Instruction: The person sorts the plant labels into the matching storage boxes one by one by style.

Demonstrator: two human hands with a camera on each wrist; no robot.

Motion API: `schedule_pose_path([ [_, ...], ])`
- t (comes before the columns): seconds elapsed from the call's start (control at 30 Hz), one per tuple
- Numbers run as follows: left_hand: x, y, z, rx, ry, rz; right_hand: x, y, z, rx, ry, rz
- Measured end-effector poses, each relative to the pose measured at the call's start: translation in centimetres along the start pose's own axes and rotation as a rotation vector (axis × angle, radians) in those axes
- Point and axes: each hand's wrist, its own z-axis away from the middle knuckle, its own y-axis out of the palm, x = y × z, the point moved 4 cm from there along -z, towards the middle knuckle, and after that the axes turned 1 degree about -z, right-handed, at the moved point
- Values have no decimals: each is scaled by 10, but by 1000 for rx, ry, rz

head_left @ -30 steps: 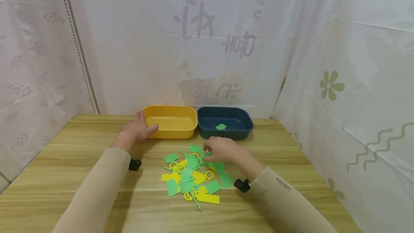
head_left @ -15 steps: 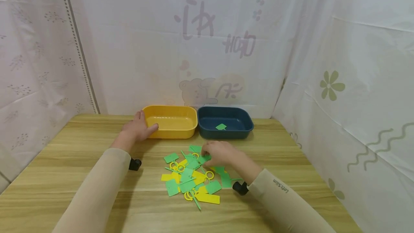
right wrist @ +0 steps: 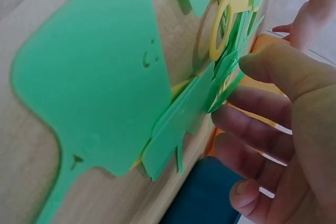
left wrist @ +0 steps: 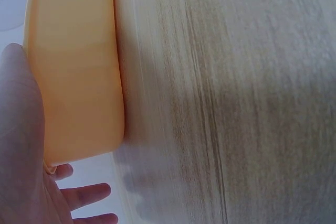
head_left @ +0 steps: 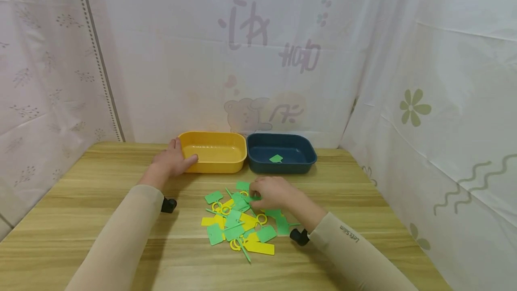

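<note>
My left hand (head_left: 169, 160) rests against the left end of the yellow plastic bin (head_left: 214, 168). Its thumb lies along the bin's near wall and its other fingers are extended past the corner in the left wrist view. Over the back right of a pile of flat plastic tags, my right hand (head_left: 275, 192) pinches the edge of a green tag (right wrist: 229, 92) between thumb and fingers. Green tags (head_left: 215, 234) with thin stems overlap yellow tags (head_left: 260, 248) with ring-shaped ends. One green tag (head_left: 276, 158) lies inside the dark blue bin (head_left: 282, 168).
Both bins stand side by side at the back of the wooden table (head_left: 121, 165), close to a patterned white curtain (head_left: 173, 71). A broad green tag (right wrist: 94, 72) lies nearest the right wrist camera. Another curtain (head_left: 452, 102) hangs on the right.
My right hand has come down onto the pile, its fingers closing at a green tag, then shifted slightly left. The left hand and both bins stay in place.
</note>
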Motion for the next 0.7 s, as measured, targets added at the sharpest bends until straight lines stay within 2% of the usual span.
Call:
schedule_pose_path([
  [0.17,0,-1,1,0,-1,3,0,-3,0,-69,-23,44],
  [0.33,0,0,0,-1,1,7,0,-8,0,-151,2,85],
  [0.7,2,1,-3,-3,-5,10,-4,-17,2,-221,53,98],
])
